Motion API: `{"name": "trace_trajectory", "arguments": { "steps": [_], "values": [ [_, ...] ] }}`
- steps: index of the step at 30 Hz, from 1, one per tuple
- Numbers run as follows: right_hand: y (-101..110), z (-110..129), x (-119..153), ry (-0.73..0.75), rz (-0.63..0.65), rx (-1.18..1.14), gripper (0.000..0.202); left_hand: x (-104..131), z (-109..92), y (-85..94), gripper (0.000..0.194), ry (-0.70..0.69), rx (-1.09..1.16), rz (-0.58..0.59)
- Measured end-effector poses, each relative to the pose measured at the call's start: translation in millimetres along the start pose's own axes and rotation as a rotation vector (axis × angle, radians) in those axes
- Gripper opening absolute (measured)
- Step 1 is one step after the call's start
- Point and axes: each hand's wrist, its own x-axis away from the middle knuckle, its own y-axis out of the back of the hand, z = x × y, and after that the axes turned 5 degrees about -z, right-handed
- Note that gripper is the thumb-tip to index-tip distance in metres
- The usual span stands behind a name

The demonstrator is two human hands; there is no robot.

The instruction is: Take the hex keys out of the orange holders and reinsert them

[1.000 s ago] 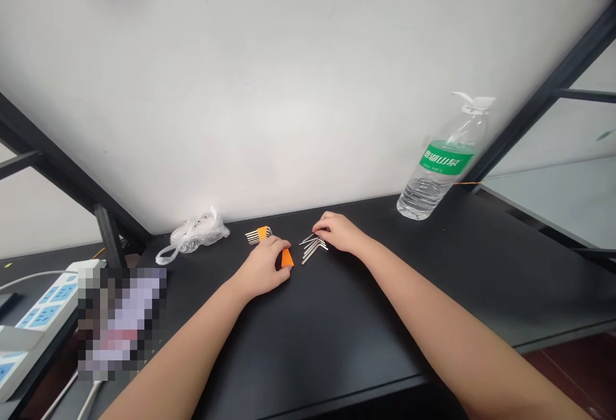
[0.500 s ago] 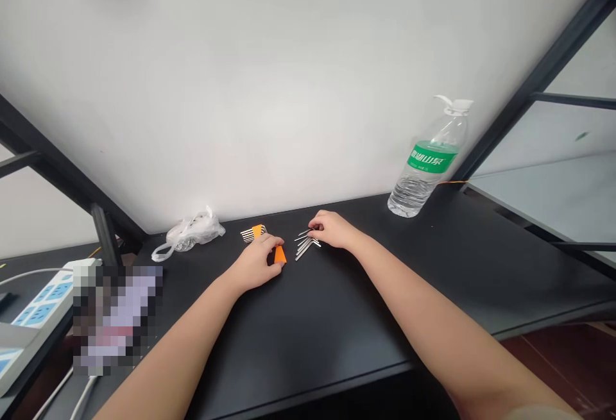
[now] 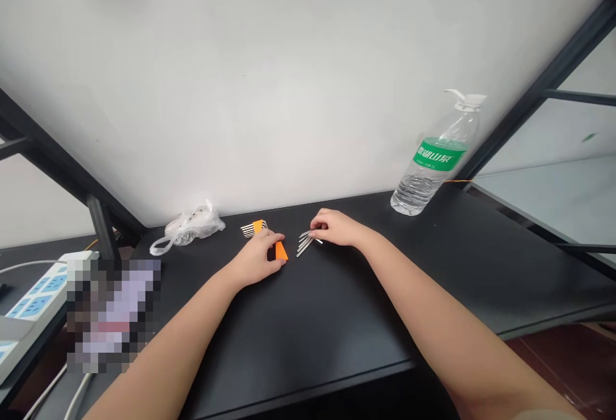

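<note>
My left hand (image 3: 257, 258) rests on the black table, thumb and fingers around an orange plastic piece (image 3: 282, 252). Behind its fingers, another orange part (image 3: 258, 224) has several hex keys (image 3: 247, 230) sticking out to the left. Whether the two orange parts are joined is hidden by the hand. To the right, loose silver hex keys (image 3: 304, 246) lie in a small fanned pile. My right hand (image 3: 332, 226) is over the pile's far end, fingertips pinched on the hex keys; how many it grips cannot be made out.
A large water bottle (image 3: 430, 163) with a green label stands at the back right by the wall. At the back left lies a crumpled clear plastic bag (image 3: 195, 224). A white power strip (image 3: 41, 298) and a blurred-out item (image 3: 120, 308) are at the far left. Black metal frame bars flank the table.
My right fingers have closed in on the loose hex keys, which are bunched closer together. My left hand stays on the orange piece. The view has shifted slightly.
</note>
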Motion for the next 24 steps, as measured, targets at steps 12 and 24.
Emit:
{"name": "trace_trajectory", "arguments": {
  "steps": [12,24],
  "values": [
    [5.9,3.5,6.5,-0.003,0.105,0.052,0.027,0.1,5.2,-0.8,0.049,-0.096,-0.049,-0.041],
    [2.7,10.7,6.7,0.011,-0.015,0.241,0.017,-2.3,5.0,0.1,0.045,-0.121,-0.035,-0.038]
  ]
}}
